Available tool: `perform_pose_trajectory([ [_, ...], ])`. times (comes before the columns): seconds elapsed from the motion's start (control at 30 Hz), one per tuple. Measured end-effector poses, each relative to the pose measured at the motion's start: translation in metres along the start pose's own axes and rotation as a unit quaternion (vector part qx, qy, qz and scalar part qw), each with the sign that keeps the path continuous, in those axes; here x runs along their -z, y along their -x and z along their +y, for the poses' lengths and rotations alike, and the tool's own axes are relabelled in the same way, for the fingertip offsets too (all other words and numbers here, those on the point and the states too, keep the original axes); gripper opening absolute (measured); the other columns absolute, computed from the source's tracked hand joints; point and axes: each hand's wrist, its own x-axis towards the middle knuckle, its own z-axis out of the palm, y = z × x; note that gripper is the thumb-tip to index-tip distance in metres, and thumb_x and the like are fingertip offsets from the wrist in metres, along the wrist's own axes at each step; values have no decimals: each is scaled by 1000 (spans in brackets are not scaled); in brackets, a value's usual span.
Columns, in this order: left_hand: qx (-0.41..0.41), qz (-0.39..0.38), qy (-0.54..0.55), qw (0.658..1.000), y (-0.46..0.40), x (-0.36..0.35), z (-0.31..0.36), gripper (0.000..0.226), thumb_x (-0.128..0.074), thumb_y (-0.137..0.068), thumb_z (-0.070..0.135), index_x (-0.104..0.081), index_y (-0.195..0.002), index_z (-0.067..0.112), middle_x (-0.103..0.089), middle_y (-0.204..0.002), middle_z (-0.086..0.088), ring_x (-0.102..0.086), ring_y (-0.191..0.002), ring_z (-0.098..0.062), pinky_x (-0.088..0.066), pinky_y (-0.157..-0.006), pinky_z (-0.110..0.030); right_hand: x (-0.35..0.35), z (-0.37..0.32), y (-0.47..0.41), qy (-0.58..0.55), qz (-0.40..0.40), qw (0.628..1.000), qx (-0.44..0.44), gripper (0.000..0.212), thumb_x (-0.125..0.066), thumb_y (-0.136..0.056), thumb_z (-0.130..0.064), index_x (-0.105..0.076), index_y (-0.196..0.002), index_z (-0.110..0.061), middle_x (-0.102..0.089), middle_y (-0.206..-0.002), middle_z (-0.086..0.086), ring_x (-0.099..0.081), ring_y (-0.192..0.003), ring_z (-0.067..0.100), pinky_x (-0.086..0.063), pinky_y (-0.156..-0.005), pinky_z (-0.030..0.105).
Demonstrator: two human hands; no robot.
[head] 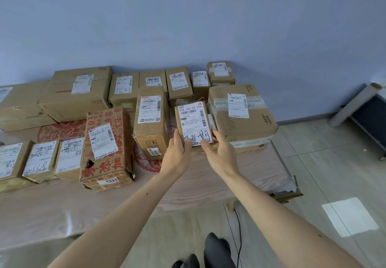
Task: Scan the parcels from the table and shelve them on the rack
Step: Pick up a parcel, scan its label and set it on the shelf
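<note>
A small brown parcel (192,121) with a white shipping label and handwritten marks is held above the table (188,184), between a tall carton and a large carton. My left hand (178,152) grips its lower left corner. My right hand (217,150) grips its lower right corner, thumb on the label. Many other labelled cardboard parcels cover the table. No scanner or rack is in view.
A tall upright carton (151,121) stands left of the held parcel, and a large taped carton (242,113) sits to its right. A red-printed box (106,148) lies front left. Rolled film (355,102) leans by the wall. A black cable (239,236) hangs under the table edge.
</note>
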Motion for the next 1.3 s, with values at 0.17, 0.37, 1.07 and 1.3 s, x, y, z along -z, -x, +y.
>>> perform_pose_trajectory([
  [0.17, -59, 4, 48, 997, -8, -7, 38, 61, -31, -94, 54, -34, -148, 25, -54, -135, -2, -48, -123, -21, -46, -101, -47, 30, -7, -8, -23, 43, 999, 9, 37, -61, -94, -39, -59, -130, -30, -70, -116, -20, -65, -97, -1, -56, -90, 39],
  [0.37, -88, -54, 111, 988, -31, -33, 87, 59, -39, -99, 45, -26, -153, 26, -47, -146, 6, -36, -139, -16, -31, -117, -47, 76, 2, -24, -34, 89, 995, 3, 44, -62, -95, -41, -51, -138, -33, -61, -121, -27, -59, -102, -7, -50, -90, 24],
  [1.07, -87, -149, 139, 975, -134, -194, 250, 78, -33, -93, 44, 8, -158, 28, -37, -158, -4, -38, -142, -24, -27, -118, -50, 252, 113, -153, -45, 126, 991, -18, 42, -63, -95, -41, -51, -134, -32, -59, -129, -13, -57, -110, 4, -57, -94, 32],
  [1.3, -188, -153, -34, 970, -160, -237, 266, 73, -29, -106, 46, 20, -157, 30, -20, -165, 7, -45, -138, -25, -35, -111, -42, 281, 158, -177, -24, 106, 994, -7, 43, -57, -99, -41, -47, -140, -35, -51, -123, -22, -58, -116, 9, -58, -92, 35],
])
